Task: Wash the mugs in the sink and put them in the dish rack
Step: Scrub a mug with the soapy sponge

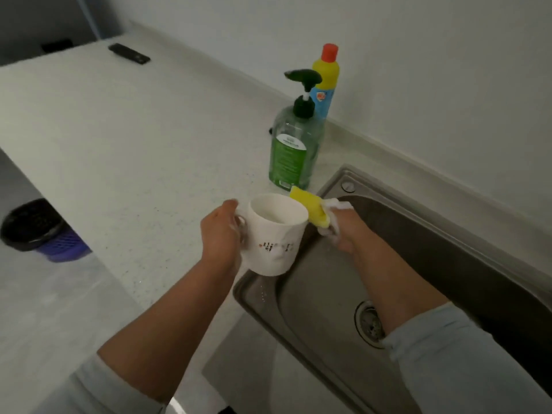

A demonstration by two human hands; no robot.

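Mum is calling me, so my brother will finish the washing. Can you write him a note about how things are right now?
Left hand: grips the white mug by its handle, above the left edge of the sink.
Right hand: holds the foamy yellow sponge at the mug's rim.
Done: foam is on the mug, so it is being scrubbed.
Left: rinse the mug and put it in the dish rack. No rack and no other mugs are in view.
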